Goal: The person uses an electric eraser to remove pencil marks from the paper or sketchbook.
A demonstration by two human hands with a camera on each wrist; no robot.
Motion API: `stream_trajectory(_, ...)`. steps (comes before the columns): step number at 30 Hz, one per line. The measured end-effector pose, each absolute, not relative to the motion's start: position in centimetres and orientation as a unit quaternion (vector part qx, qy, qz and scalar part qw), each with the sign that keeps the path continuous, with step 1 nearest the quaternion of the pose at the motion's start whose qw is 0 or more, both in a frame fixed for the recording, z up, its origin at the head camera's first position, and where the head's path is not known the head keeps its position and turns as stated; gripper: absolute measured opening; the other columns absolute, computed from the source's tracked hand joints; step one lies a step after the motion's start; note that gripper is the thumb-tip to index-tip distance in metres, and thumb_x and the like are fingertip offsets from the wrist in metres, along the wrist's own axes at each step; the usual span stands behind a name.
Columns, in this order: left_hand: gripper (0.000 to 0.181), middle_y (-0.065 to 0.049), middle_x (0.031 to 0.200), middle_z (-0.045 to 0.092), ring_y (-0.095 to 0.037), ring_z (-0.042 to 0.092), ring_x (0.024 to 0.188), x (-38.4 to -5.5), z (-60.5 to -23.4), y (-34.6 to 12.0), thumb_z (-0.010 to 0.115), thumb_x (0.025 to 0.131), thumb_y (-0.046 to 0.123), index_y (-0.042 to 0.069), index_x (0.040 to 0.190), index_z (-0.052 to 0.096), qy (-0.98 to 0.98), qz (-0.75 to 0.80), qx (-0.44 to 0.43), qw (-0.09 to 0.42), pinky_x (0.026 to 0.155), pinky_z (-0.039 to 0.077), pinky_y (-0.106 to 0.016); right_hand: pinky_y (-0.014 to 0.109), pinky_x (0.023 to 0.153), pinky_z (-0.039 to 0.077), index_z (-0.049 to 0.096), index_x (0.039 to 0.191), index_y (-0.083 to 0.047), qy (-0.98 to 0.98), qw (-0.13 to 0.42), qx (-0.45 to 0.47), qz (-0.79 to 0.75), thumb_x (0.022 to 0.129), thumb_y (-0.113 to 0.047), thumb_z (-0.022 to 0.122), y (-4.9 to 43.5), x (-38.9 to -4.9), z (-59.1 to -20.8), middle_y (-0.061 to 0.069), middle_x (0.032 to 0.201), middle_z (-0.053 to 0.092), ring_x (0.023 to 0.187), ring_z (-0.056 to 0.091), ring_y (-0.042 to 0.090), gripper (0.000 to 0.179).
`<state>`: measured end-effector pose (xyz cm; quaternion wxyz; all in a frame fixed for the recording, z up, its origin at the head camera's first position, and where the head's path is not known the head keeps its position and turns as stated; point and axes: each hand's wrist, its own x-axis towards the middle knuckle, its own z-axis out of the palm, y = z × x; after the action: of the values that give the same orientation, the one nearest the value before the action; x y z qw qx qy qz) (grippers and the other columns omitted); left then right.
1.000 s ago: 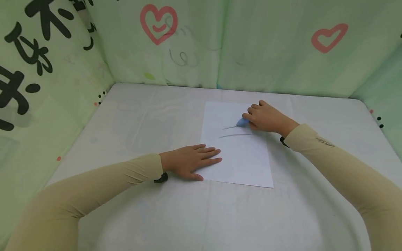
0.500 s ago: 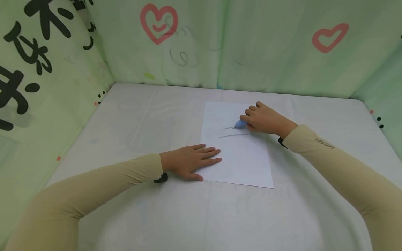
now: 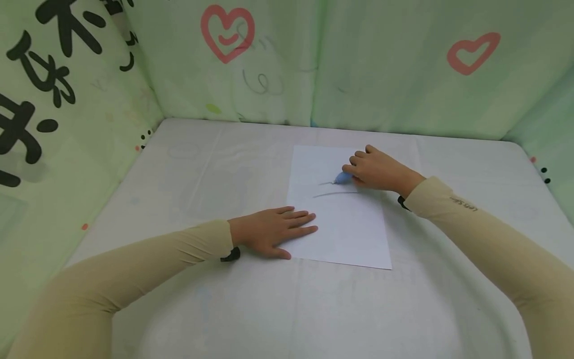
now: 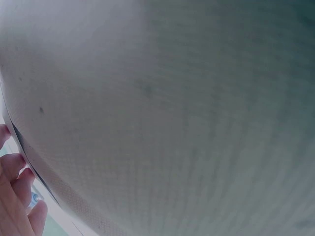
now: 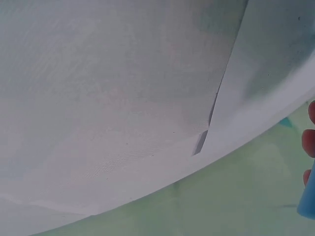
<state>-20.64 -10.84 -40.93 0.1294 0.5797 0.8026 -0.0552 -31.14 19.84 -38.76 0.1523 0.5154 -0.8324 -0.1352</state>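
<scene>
A sheet of white paper lies on the table. My left hand rests flat on its left edge with fingers spread. My right hand grips a blue thick-bodied, pen-like tool with a small pale tip; its exact kind is not clear. The tip is at the right end of a short thin line on the paper. Below runs a longer, slightly curved grey line. In the right wrist view, the tool's blunt blue end shows beside fingertips. Left fingers show in the left wrist view.
A white cloth covers the table. Green curtains with pink hearts and dark lettering hang along the back and sides. The table's back edge lies just beyond the paper.
Over the second, my right hand has shifted slightly left and toward me with the blue tool, then held nearly still. My left hand stays in place on the paper.
</scene>
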Motion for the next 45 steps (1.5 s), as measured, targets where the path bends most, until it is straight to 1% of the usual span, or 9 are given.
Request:
stream_trajectory(7,0.075,-0.007,0.16,0.007,-0.02,0.009,0.148,-20.67,-40.95,-10.8,0.035,0.095,0.056,0.015,0.153,0.01,0.802,-0.056,0.58,0.128,0.12,0.012,-0.04,0.033,0.058,0.031,0.054,0.088,-0.006,-0.831,0.163,0.516,-0.13,0.077,-0.01,0.068,19.88,-31.19,-38.74,0.008,0.07,0.056,0.062,0.048,0.021,0.018)
stream_trajectory(17,0.075,-0.007,0.16,0.007,-0.02,0.009,0.148,-20.8,-41.21,-10.83,0.035,0.095,0.056,0.015,0.153,0.01,0.803,-0.055,0.58,0.123,0.12,0.012,-0.04,0.033,0.059,0.033,0.054,0.088,-0.007,-0.833,0.152,0.517,-0.129,0.08,-0.012,0.066,19.77,-31.41,-38.95,0.007,0.071,0.056,0.063,0.049,0.021,0.016)
stream_trajectory(26,0.074,-0.007,0.16,0.008,-0.021,0.009,0.148,-20.77,-41.09,-10.81,0.036,0.095,0.055,0.015,0.152,0.011,0.804,-0.051,0.578,0.127,0.12,0.012,-0.041,0.033,0.059,0.032,0.053,0.087,-0.007,-0.836,0.144,0.513,-0.134,0.079,-0.011,0.065,19.75,-31.4,-38.92,0.007,0.069,0.055,0.062,0.048,0.021,0.015)
stream_trajectory(30,0.075,-0.007,0.16,0.008,-0.02,0.009,0.148,-20.78,-41.08,-10.79,0.036,0.095,0.055,0.015,0.152,0.011,0.805,-0.054,0.577,0.128,0.12,0.012,-0.04,0.034,0.06,0.033,0.054,0.087,-0.006,-0.837,0.148,0.511,-0.131,0.079,-0.01,0.066,19.56,-31.34,-38.81,0.008,0.07,0.056,0.062,0.049,0.022,0.016)
stream_trajectory(37,0.074,-0.009,0.159,0.011,-0.022,0.013,0.148,-20.86,-41.16,-10.79,0.038,0.095,0.054,0.013,0.152,0.015,0.803,-0.041,0.583,0.121,0.12,0.014,-0.042,0.035,0.061,0.035,0.055,0.09,-0.007,-0.843,0.125,0.504,-0.139,0.081,-0.012,0.065,19.61,-31.42,-38.84,0.008,0.073,0.058,0.065,0.051,0.022,0.014)
stream_trajectory(45,0.074,-0.01,0.159,0.012,-0.023,0.013,0.147,-20.87,-41.13,-10.78,0.039,0.095,0.053,0.012,0.152,0.016,0.801,-0.034,0.586,0.12,0.12,0.014,-0.042,0.035,0.061,0.035,0.055,0.089,-0.007,-0.846,0.126,0.5,-0.137,0.08,-0.012,0.065,20.11,-31.41,-38.83,0.008,0.072,0.058,0.065,0.051,0.022,0.014)
